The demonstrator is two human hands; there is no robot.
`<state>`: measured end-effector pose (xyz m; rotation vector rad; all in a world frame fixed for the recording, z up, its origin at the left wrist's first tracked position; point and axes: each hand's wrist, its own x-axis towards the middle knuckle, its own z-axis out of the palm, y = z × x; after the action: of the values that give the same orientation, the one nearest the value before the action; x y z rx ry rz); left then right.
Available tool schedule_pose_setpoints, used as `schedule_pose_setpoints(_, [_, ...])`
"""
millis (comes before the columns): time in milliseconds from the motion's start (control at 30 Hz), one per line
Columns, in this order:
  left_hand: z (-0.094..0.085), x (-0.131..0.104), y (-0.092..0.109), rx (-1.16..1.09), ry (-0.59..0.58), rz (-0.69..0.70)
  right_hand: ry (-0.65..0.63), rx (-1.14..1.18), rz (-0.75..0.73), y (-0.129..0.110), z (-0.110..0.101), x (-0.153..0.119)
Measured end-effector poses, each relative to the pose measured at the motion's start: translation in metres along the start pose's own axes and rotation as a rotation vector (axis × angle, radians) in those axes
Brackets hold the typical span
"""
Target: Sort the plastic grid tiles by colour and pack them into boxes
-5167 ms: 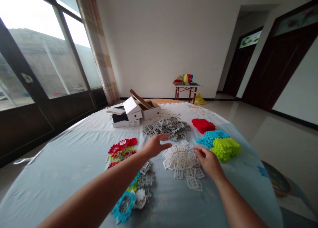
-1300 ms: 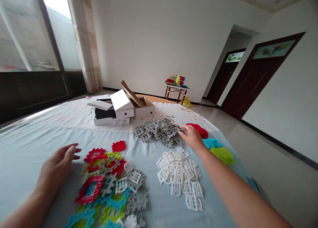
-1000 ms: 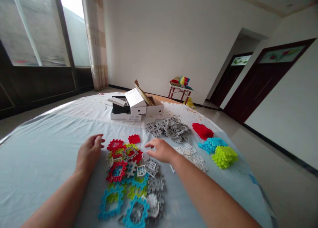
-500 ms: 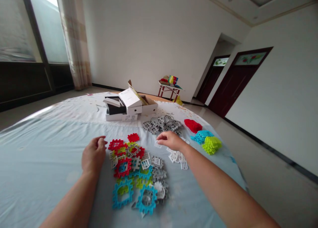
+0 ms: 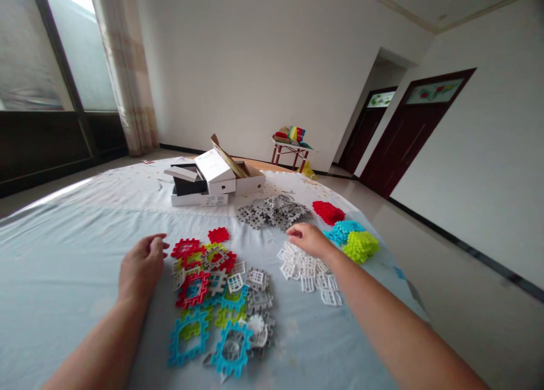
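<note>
My left hand [image 5: 143, 265] rests on the cloth at the left, fingers loosely apart with nothing in them. Beside it lies a mixed heap of toothed plastic building pieces: a red frame [image 5: 193, 289], a blue frame [image 5: 232, 349], grey ones and a solid red square [image 5: 218, 234]. My right hand [image 5: 312, 241] hovers over a pile of white lattice window pieces [image 5: 295, 261], partly covering it. Its fingers are slightly bent and no piece shows between them. Just beyond it spreads a pile of grey pieces [image 5: 274, 211].
Sorted piles of red [image 5: 328, 212], blue [image 5: 346, 231] and lime green pieces [image 5: 361, 247] lie near the right table edge. Several white boxes [image 5: 216, 177] stand at the back of the table. A small side table [image 5: 293, 146] is by the wall.
The white window piece in my right hand has left its fingers, and that hand has moved right. The view has shifted slightly, and more of the white pile shows.
</note>
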<state>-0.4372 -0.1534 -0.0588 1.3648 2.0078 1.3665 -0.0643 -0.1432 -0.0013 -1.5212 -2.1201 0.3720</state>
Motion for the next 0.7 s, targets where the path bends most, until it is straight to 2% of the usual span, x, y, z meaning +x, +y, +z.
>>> schedule_pose_setpoints(133, [0.0, 0.0, 0.003, 0.029, -0.008, -0.004, -0.143, 0.071, -0.239, -0.042, 0.029, -0.006])
schedule_pose_setpoints(233, [0.0, -0.001, 0.005, 0.047, -0.002, -0.007, -0.204, 0.088, -0.369, -0.066, 0.046, -0.01])
schedule_pose_setpoints(367, [-0.001, -0.003, 0.006, 0.041, 0.012, -0.003, -0.273, 0.039, -0.462, -0.082, 0.065, -0.009])
schedule_pose_setpoints(467, [0.0, -0.002, 0.005, 0.046, 0.019, -0.006, -0.335, -0.058, -0.473, -0.088, 0.077, -0.007])
schedule_pose_setpoints(567, [0.001, 0.0, 0.001, 0.03, 0.031, 0.001, -0.326, -0.059, -0.469, -0.088, 0.075, -0.007])
schedule_pose_setpoints(700, [0.003, 0.002, -0.001, 0.008, 0.025, 0.005, -0.194, 0.043, -0.407, -0.076, 0.044, -0.009])
